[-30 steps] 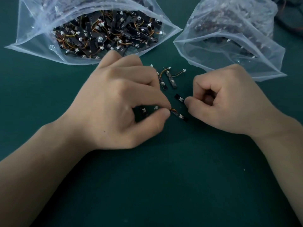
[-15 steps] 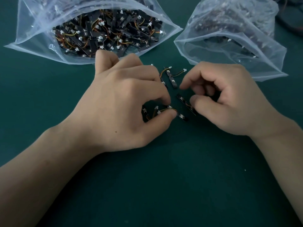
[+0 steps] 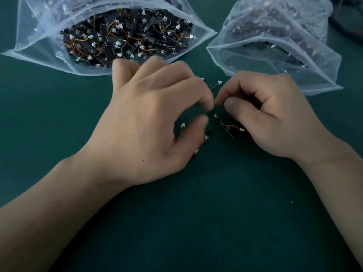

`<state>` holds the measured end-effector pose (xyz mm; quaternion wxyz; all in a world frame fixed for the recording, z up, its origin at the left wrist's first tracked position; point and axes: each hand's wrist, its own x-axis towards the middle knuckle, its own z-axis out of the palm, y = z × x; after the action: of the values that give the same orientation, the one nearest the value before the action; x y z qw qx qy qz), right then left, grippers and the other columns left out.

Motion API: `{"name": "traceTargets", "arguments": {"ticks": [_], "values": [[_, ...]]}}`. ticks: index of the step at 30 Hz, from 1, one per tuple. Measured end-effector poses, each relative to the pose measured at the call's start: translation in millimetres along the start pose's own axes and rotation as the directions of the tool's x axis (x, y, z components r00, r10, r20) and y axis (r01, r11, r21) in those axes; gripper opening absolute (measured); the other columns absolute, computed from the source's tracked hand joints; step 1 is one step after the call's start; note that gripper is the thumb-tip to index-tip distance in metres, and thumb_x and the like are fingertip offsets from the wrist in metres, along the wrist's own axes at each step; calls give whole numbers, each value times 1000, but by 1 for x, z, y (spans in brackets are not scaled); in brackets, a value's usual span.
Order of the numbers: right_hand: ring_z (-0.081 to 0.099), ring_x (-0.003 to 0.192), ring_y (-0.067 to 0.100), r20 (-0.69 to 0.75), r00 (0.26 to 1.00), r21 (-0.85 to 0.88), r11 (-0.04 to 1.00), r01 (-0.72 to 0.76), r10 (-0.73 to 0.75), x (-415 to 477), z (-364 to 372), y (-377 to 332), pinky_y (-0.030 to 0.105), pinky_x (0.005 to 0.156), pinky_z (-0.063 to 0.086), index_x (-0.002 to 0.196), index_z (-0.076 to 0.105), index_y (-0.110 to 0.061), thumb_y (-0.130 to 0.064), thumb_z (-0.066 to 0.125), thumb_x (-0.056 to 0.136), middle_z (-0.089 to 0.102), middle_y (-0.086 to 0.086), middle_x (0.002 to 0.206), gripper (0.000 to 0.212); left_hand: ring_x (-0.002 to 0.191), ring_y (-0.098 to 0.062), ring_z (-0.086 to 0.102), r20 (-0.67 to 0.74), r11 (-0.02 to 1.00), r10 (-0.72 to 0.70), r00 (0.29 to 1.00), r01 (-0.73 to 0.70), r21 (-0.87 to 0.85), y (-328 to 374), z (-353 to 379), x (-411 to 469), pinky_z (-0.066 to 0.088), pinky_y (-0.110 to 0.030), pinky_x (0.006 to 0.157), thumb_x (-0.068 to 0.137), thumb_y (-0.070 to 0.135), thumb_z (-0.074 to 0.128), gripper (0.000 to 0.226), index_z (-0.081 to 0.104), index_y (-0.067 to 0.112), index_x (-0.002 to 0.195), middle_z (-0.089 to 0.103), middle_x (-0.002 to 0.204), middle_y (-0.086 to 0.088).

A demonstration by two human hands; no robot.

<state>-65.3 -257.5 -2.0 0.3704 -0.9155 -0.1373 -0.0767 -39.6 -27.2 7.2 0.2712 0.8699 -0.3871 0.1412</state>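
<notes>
No text, label, brand or number was legible anywhere. Loose black strip (image 3: 221,124): tiny pale marks on it, too small to read. Same for the strips (image 3: 144,30) inside the left clear bag (image 3: 35,54).

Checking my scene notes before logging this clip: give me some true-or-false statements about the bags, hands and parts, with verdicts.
The left bag is sealed shut. False: its mouth gapes open toward the hands.
A black strip shows between the left hand and the right hand. True.
The mat is red. False: it is dark green.
Both hands are outside the bags. True.
The right bag is empty. False: it holds dark parts.
</notes>
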Motion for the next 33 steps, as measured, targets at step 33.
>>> {"name": "traceTargets", "arguments": {"ticks": [33], "values": [[51,60,21,210,976,-51,996,76,-64,-2,-15,4,33,54,40,100,76,-31,-14,71,76,57,-10,71,30,114,-27,52,192,992,123,974,-127,10,-5,5,-6,30,-53,90,91,46,68,18,78,36,101,62,116,13]]}}
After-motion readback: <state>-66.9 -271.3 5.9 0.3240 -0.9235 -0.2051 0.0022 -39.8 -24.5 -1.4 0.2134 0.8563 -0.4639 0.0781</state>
